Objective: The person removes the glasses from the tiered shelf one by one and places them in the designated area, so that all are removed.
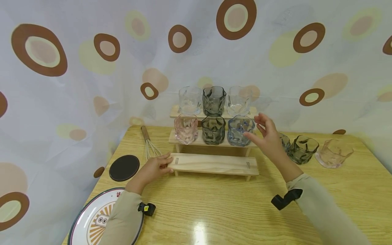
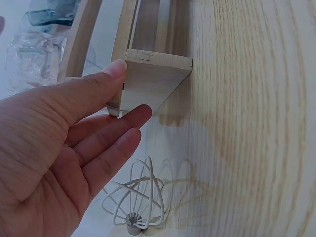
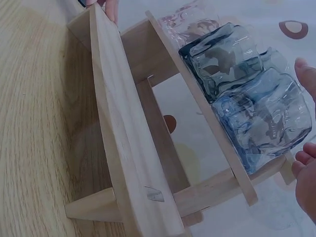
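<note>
A three-tier wooden rack [image 1: 214, 164] stands on the table with glasses on its upper two shelves. My left hand [image 1: 163, 163] pinches the left end of the bare lowest shelf [image 2: 153, 81], thumb [image 2: 106, 74] on one side and fingers on the other. My right hand [image 1: 255, 129] hovers open at the right end of the middle shelf, fingers spread beside a blue glass [image 1: 240, 131]. In the right wrist view its fingertips [image 3: 306, 74] sit just off the blue glass [image 3: 266, 118]. A grey glass [image 1: 213, 129] and a pink glass [image 1: 185, 128] share that shelf.
A whisk [image 1: 150, 144], a black coaster [image 1: 124, 167] and a patterned plate [image 1: 88, 217] lie left of the rack. Right of it stand a grey glass [image 1: 301, 149], a pink glass [image 1: 333, 153] and one more half hidden by my hand. A curtain hangs close behind.
</note>
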The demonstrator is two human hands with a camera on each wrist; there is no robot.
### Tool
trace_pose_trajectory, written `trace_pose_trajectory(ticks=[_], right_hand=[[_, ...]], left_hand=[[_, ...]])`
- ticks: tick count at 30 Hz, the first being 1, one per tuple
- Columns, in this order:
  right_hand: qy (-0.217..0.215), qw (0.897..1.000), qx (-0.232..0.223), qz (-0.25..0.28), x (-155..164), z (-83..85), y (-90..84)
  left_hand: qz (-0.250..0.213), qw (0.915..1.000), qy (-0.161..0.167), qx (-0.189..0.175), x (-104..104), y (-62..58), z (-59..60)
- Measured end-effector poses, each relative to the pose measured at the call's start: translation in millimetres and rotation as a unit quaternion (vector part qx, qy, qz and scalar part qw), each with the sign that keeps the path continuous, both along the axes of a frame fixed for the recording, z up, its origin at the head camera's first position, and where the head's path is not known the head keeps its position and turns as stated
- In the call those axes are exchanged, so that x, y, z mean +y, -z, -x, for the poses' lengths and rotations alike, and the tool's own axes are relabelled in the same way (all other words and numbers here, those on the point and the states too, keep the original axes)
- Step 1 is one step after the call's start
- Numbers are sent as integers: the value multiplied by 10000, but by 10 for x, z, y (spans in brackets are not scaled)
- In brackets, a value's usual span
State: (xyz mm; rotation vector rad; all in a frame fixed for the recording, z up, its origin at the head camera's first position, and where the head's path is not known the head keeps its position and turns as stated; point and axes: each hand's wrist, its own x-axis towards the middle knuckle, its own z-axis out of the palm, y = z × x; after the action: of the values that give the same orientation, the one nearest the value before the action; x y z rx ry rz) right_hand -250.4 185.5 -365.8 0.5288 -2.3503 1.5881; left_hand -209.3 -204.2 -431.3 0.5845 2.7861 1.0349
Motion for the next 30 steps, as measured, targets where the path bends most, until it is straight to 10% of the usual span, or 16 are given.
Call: trace_pose_trajectory(ticks=[14, 30], right_hand=[[109, 9968, -727, -316, -152, 123, 94], [458, 9974, -508, -242, -211, 88, 111]], left_hand=[[-5, 10000, 24, 23, 1, -28, 4], [-111, 9999, 34, 108, -3, 4, -17]])
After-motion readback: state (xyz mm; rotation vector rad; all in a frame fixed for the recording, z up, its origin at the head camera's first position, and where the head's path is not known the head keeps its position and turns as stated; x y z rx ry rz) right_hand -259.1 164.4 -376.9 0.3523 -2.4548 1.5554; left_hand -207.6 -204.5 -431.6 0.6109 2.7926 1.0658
